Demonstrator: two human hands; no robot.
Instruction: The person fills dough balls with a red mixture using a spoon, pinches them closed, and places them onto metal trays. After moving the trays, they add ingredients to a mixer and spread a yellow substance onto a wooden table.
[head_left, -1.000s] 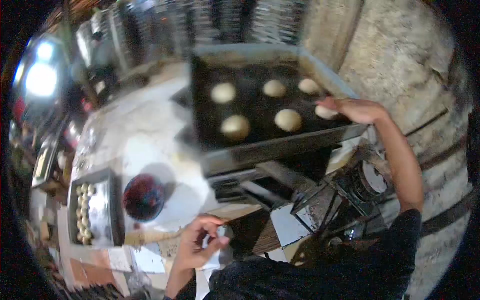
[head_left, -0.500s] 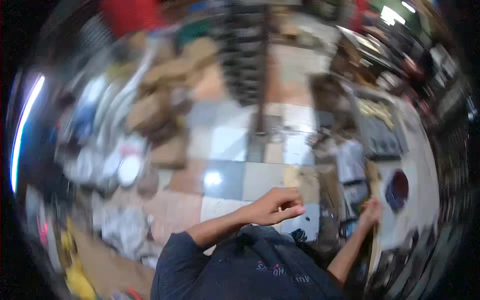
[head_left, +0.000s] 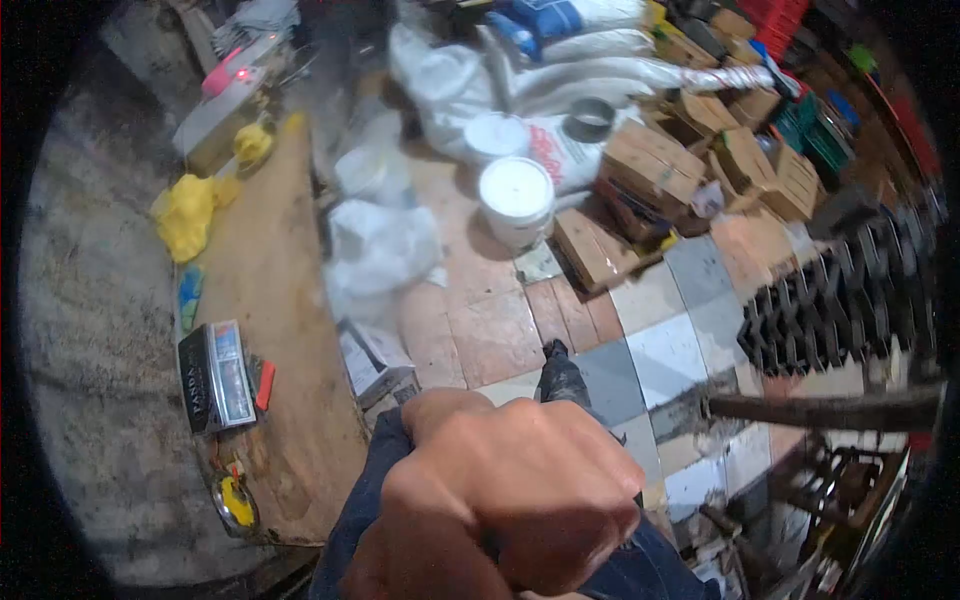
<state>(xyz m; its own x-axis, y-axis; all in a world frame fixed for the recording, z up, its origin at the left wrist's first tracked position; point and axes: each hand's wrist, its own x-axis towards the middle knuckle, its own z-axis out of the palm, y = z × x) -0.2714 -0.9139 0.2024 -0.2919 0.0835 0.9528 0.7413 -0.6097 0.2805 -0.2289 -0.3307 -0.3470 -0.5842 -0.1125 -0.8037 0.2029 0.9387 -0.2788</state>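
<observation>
One curled grip, contents hidden

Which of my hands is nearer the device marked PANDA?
Left, it appears: your left hand is a fist close to the camera, right of the device and clear of it; your right hand can't be made out.

Tabletop left, floor right

On the tabletop sits a weighing scale, a bowl below it in frame. A hand is bottom centre. At upper centre, a bucket stands left of cardboard boxes, sacks behind; stacked trays at right.
</observation>
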